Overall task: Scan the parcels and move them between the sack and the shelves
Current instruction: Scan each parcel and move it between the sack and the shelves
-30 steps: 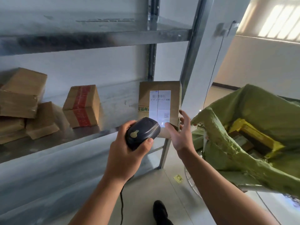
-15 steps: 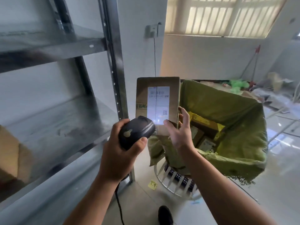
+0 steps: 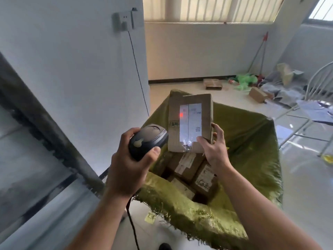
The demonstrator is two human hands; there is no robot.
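Left fingers (image 3: pixel 126 139) curled round scanner (image 3: pixel 147 141); right fingers (image 3: pixel 217 128) gripping upright parcel (image 3: pixel 191 123) at its lower right edge, label (image 3: pixel 193 129) facing scanner. Changed: red scan dot (image 3: pixel 181 114) now on label, absent a second ago; parcel brought from shelf (image 3: pixel 36 177) front to above open sack (image 3: pixel 252 141), more parcels (image 3: pixel 189 168) below the fingers. Judged: scan registering, so release into sack likely follows.
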